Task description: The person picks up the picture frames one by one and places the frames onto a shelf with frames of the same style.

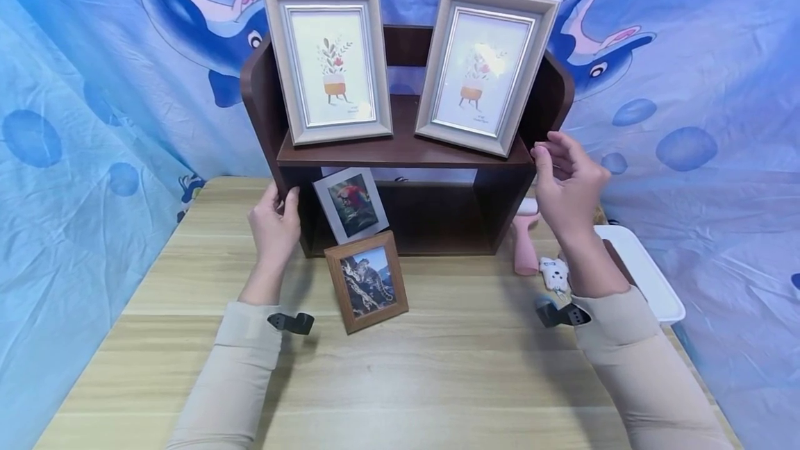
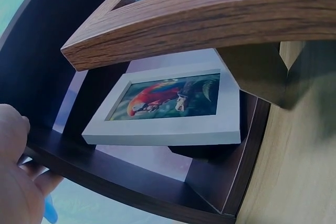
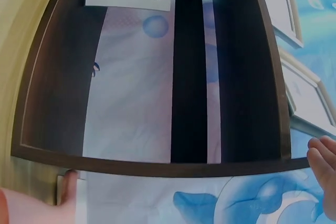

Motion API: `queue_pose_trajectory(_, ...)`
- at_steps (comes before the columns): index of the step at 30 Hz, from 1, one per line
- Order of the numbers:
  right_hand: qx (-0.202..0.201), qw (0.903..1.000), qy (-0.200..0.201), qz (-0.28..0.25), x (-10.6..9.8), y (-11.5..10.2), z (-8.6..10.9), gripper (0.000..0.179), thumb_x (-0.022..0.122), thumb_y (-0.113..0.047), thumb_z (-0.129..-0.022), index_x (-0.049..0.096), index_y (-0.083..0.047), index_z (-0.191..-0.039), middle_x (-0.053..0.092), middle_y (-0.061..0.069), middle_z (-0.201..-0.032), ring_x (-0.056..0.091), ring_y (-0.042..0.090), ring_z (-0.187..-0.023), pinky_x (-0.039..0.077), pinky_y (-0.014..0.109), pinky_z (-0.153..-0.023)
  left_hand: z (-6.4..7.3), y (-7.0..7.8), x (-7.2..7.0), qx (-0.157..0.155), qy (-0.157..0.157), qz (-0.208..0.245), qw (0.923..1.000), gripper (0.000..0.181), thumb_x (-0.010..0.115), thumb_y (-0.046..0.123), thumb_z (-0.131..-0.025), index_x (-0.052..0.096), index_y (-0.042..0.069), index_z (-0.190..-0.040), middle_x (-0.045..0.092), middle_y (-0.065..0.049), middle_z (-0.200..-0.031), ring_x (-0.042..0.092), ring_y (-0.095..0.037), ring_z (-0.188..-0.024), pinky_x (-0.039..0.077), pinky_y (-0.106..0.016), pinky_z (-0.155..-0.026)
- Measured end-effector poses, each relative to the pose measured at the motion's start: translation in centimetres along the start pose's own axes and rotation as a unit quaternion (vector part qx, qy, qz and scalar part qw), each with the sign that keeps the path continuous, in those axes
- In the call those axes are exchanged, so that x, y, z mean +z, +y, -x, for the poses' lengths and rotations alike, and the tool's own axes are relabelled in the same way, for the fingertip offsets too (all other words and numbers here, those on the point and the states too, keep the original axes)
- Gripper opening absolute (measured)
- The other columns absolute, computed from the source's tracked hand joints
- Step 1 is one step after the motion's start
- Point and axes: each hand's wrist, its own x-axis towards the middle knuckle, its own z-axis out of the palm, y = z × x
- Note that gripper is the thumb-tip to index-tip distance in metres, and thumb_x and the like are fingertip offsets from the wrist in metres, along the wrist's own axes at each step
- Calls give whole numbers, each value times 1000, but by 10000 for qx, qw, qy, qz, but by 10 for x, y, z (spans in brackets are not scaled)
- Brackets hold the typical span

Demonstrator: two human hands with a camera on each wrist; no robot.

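Shelf [image 1: 403, 153], wooden frame [image 1: 367, 282] in front, roller [image 1: 526, 248] alongside

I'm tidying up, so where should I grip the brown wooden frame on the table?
Take the brown wooden frame by its right border, probably coming from the right: bare tabletop lies there, the white frame stands close behind the top, and a support juts from the brown one's back.

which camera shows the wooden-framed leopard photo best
The head view: there the wooden-framed leopard photo appears whole, its face toward the camera. The left wrist view gives only a close-up part, mostly frame with a sliver of image. The right wrist view does not show it.
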Motion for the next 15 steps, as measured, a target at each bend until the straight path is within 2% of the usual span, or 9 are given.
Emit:
queue_pose_trajectory(4,-47,9999,97,23,-4,7,3,21,70,-6,-95,72,8,-109,76,19,-94,65,-12,-83,53,8,-74,0,0,-2,-53,-6,99,9999,16,65,8,-98,70,-4,-108,74,-19,-109,71,-27,-100,59,-30,-84)
queue_pose_trajectory(10,343,9993,124,130,-6,19,10,15,68,2,-92,70,13,-103,74,26,-91,61,-16,-75,49,4,-68,3,0,-5,-98,-117,147,9998,17,66,3,-96,69,-5,-111,72,-21,-112,69,-30,-108,59,-37,-85)
queue_pose_trajectory(15,342,9990,175,233,-10,29,16,15,69,0,-92,71,12,-100,74,25,-89,60,-15,-75,48,4,-67,9,1,-10,-361,-208,236,9989,36,67,7,-96,64,1,-132,69,-21,-122,66,-28,-116,57,-30,-89)
